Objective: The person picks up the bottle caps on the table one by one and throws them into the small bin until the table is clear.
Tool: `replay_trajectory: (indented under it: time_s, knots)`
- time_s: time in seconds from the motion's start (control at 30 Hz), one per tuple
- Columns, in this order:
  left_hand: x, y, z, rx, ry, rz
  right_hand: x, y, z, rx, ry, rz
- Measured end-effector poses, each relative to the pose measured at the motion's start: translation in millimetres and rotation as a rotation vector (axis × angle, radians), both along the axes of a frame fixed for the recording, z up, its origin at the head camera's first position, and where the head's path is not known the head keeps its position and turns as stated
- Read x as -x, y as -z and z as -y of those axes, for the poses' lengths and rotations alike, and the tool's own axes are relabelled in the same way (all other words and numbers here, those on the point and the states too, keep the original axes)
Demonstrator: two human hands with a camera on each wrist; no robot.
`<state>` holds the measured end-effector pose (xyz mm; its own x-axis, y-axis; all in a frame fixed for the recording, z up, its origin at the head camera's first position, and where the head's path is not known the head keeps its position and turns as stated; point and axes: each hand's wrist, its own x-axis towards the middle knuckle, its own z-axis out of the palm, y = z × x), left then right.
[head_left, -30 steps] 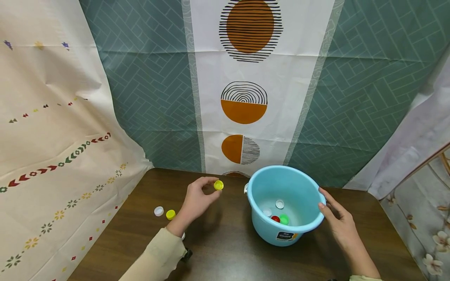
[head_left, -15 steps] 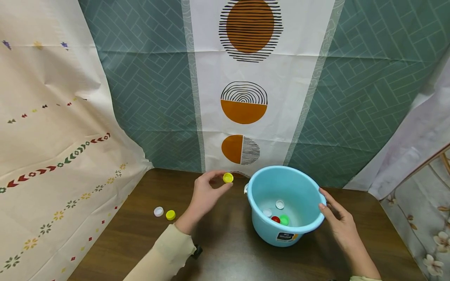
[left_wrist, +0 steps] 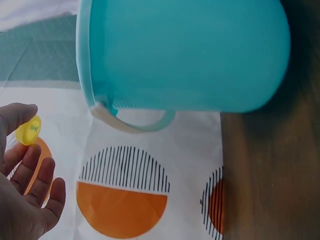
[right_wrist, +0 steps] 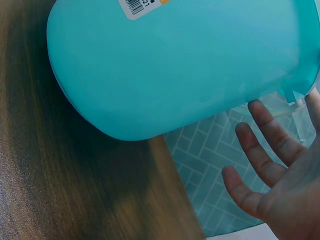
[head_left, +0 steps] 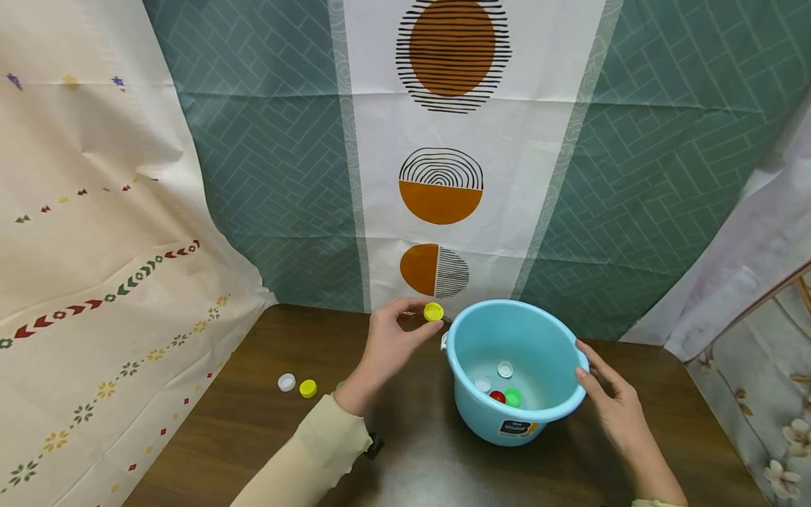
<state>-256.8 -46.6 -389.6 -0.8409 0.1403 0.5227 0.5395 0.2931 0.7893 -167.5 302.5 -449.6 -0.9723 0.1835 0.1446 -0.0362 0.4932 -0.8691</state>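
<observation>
Round yellow cap hangs pinched beside smooth bucket.

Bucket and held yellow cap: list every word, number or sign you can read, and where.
Barcode on the blue bucket, right wrist view: perhaps "221", cut off by the frame edge.
Dark label on it, head view: too small to read.
Yellow cap: green marking, too blurred to read.
</observation>
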Motion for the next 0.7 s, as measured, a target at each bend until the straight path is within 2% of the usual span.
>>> replay_trajectory:
  time_s: [0.17,0.37,0.7]
  knots:
    - [-1.2,-5.8,-11.5,-0.042,0.027,0.006,-0.2,-0.9,-1,-0.012,0.003,0.011]
    - [-3.8,-13.0,-23.6,-0.027,0.021,0.037,-0.4,-0.8,-1,-0.007,-0.001,0.010]
    - [-2.7,-22.9,-43.3,-0.014,0.033,0.006,0.7,0.7,-2,-0.003,-0.003,0.001]
